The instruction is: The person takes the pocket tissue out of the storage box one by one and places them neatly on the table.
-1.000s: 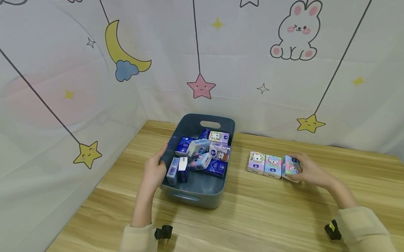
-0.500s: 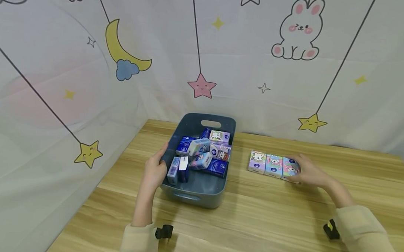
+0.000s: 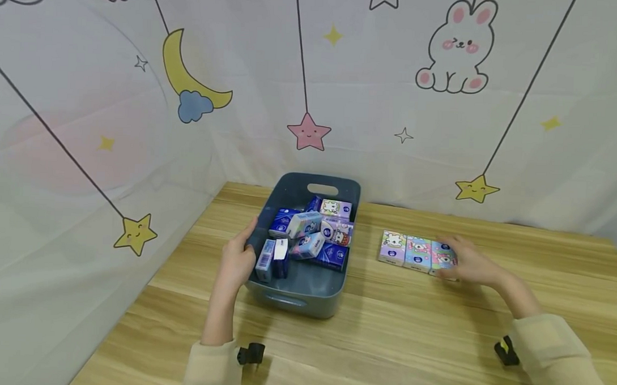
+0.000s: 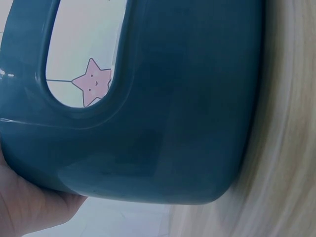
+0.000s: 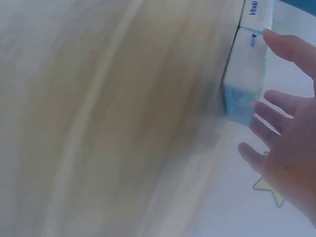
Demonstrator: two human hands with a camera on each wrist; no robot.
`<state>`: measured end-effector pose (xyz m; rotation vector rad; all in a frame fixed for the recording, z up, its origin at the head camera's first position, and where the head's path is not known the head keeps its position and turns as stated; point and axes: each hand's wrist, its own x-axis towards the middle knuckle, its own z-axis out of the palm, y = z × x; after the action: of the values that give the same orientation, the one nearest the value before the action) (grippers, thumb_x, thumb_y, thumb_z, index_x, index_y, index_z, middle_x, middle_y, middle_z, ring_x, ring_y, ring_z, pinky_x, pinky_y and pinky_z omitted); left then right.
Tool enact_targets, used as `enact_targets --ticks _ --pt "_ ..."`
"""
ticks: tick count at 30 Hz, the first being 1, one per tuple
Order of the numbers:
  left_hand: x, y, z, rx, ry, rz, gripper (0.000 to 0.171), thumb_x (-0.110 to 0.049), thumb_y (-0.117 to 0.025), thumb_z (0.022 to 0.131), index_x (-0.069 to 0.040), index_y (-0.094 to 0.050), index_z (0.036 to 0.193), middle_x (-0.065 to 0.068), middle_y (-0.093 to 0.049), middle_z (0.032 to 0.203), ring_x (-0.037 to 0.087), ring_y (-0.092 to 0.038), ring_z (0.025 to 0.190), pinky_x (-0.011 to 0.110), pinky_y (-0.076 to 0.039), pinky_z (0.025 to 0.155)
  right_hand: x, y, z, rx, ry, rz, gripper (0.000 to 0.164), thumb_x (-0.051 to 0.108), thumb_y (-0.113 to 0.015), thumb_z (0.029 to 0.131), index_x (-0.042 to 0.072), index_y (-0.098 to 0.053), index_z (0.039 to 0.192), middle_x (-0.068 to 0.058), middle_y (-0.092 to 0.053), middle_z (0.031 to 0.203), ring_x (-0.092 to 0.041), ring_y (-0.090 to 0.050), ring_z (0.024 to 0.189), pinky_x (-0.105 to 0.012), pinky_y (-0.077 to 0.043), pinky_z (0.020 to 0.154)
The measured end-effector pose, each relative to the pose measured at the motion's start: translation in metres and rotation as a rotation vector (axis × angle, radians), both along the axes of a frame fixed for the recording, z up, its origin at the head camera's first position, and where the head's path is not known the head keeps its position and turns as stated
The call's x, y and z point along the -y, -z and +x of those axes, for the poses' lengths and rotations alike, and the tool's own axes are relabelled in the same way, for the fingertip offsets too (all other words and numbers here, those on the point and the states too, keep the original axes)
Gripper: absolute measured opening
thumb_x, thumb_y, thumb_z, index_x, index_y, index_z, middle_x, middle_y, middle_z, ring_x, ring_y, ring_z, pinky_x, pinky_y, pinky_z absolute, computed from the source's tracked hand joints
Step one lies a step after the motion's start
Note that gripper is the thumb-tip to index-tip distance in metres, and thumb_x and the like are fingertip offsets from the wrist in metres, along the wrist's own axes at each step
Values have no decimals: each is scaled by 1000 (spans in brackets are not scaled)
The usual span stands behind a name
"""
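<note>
My left hand (image 3: pixel 238 261) grips the left rim of a blue-grey plastic bin (image 3: pixel 320 307); most of its fingers are hidden by the wall. In the left wrist view, the thumb side of that hand (image 4: pixel 34 205) shows at the bin's edge. Inside the bin lie several tissue packs (image 3: pixel 306 246), dark blue and pastel. Right of it, three pastel cartoon packs form a row: a purple one (image 3: pixel 392 246), a middle one (image 3: pixel 417 253) and a blue-pink one (image 3: pixel 443 255). Around that last pack's right end my right hand (image 3: pixel 471 261) is spread, fingers loosely extended in the right wrist view.
A wood-grain table (image 3: pixel 384 348) carries everything. Behind it hangs a white cloth backdrop (image 3: pixel 373 93) with printed stars, a moon and a rabbit. A similar cloth borders the left side. Small black devices (image 3: pixel 252 353) sit at both sleeves.
The rightmost pack has gone from tilted to flat, in line against the middle pack. My right hand's fingers have loosened around it. The left hand and bin have stayed in place.
</note>
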<state>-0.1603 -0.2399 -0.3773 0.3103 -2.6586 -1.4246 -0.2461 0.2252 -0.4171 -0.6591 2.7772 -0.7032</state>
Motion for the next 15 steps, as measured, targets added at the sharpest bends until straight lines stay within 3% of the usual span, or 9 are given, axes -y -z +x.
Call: enact_targets --ticks 8,15 --pt "0 0 0 -11 7 4 62 3 -33 91 -16 -34 150 13 -33 155 29 -29 143 48 -33 112 24 -25 2 -121 -26 -30 85 34 -70 85 0 -27 149 -30 -29 150 -52 -26 135 -72 -24 103" --pt "0 -1 -1 0 10 -7 62 3 -32 91 -17 -33 150 13 -32 155 29 -30 142 46 -37 105 67 -47 5 -194 -94 -36 80 34 -69 86 4 -30 149 -24 -32 152 -46 -28 138 -66 -25 108"
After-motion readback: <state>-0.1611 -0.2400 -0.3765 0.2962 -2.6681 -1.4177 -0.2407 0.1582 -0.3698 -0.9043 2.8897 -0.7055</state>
